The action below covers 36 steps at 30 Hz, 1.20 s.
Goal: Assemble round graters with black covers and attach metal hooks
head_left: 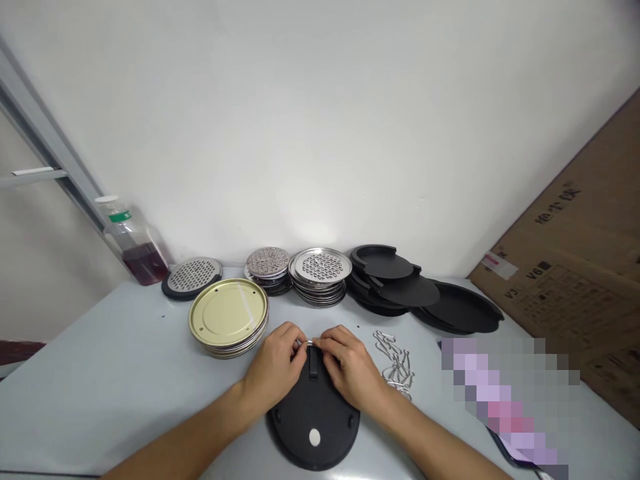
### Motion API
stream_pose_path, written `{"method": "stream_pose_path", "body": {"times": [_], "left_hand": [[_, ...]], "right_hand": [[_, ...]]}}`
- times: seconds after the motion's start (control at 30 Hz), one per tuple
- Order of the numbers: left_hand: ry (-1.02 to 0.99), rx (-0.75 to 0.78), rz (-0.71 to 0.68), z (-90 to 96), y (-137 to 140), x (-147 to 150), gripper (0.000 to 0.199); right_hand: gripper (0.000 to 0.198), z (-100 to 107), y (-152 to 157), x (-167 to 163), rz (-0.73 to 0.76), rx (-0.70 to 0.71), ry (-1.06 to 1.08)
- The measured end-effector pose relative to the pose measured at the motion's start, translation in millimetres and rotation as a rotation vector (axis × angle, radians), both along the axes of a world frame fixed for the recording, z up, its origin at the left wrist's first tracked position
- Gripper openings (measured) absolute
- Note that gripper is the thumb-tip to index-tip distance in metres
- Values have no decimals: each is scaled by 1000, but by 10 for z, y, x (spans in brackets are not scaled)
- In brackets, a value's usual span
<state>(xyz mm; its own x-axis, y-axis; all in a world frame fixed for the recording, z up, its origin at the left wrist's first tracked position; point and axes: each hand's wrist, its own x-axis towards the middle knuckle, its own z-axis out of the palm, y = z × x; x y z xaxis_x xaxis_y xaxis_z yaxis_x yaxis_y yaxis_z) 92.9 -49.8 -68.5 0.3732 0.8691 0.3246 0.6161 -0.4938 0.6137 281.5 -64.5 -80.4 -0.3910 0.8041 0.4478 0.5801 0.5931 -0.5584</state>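
Note:
A black round plastic base [314,407] lies on the table in front of me, with a white oval spot near its lower edge. At its far end, a small bent metal wire clip [311,343] sits across the slot, mostly covered by fingers. My left hand [277,363] pinches the clip's left side, its fingers closed. From the right, my right hand [350,363] pinches the clip's other side, its palm over the base's edge. A loose pile of similar wire clips [397,363] lies right of my right hand.
A stack of gold-coloured round lids [229,310] stands left. Perforated metal discs [323,267], another disc in a black holder [193,277] and black round trays [395,287] line the wall. A bottle of dark liquid [143,257] is far left, a cardboard box [575,267] right, a blurred-out device [505,407] nearer.

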Motion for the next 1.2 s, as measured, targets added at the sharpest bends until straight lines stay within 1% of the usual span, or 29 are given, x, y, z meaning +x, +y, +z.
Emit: {"method": "stream_pose_path", "body": {"times": [0.13,0.57,0.8,1.03,1.2], "left_hand": [[12,-4,4,3,-17,14,13],[66,65,-16,-22,-36,5,17],[104,108,-32,-37,-33,-7,20],[88,139,-50,-94,2,-23,21],[90,154,-68,-105,13,-28,23]], "right_hand": [[36,-22,7,3,5,7,16],[34,-16,13,-29,-1,37,1],[28,-33,13,-60,-23,56,5],[25,-98,14,-73,-53,93,12],[25,-71,4,-88,-72,92,3]]}}
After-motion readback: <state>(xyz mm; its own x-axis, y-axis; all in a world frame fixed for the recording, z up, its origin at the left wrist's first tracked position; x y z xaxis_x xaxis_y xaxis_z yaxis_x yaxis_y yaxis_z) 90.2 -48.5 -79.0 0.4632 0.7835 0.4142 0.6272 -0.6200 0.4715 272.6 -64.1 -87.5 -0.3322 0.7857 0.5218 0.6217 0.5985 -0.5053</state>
